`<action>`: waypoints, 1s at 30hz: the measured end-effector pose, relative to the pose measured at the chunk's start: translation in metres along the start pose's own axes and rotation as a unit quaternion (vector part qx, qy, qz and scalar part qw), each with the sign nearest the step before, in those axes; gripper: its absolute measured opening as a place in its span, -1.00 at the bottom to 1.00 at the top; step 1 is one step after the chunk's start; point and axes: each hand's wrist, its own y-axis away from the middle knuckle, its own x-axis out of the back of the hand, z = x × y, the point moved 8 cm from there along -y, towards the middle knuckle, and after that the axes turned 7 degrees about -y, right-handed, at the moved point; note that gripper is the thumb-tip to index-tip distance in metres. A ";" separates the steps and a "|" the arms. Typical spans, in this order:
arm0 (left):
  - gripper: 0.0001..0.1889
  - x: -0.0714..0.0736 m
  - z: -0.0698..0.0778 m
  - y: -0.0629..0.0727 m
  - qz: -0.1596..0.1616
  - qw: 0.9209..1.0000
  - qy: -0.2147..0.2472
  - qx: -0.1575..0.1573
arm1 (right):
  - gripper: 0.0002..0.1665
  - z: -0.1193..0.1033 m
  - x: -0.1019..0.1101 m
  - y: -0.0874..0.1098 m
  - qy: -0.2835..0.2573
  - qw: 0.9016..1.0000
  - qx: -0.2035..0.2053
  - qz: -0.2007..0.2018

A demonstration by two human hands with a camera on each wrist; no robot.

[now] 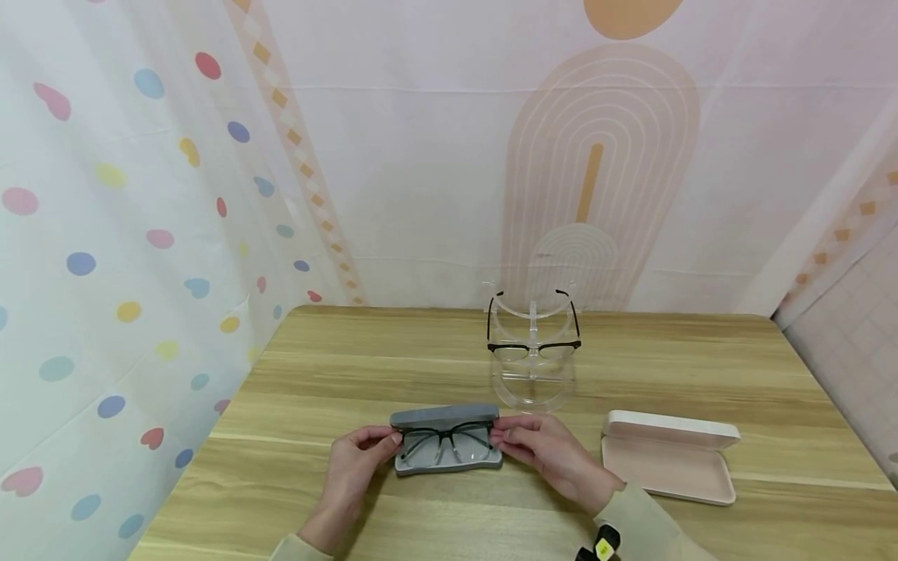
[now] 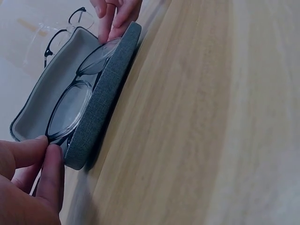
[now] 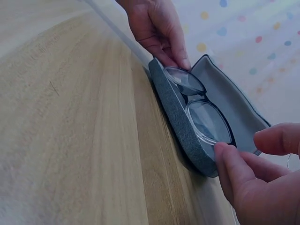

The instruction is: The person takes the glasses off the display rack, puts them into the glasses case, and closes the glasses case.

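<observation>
Dark-framed glasses (image 1: 442,435) with clear lenses lie in an open grey glasses case (image 1: 443,414) near the front of the table. At their left end, my left hand (image 1: 354,467) pinches the frame corner between thumb and finger, as the left wrist view shows. My right hand (image 1: 550,456) is at the opposite end. In the right wrist view its fingertips (image 3: 226,151) touch the frame corner, while the thumb stands apart from them. The temples are folded behind the lenses and partly hidden.
Behind the case, a clear stand (image 1: 533,401) bears a second pair of black half-rimmed glasses (image 1: 554,345). An open pale pink case (image 1: 666,467) lies to the right of my right hand. Patterned curtains (image 1: 421,156) hang behind the wooden table (image 1: 316,366).
</observation>
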 end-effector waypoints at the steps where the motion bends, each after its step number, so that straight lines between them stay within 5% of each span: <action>1: -0.76 0.001 0.000 0.000 0.001 1.000 -0.007 -0.001 | -0.57 0.000 0.000 0.000 0.000 1.000 0.000 -0.002; 21: -0.70 0.003 0.000 -0.004 -0.006 0.999 -0.040 -0.007 | -0.49 -0.005 -0.007 0.010 0.015 0.999 0.009 -0.031; 30: -0.62 0.012 0.011 0.001 0.013 0.999 -0.033 -0.029 | -0.49 -0.015 0.003 0.020 0.126 0.991 0.049 0.027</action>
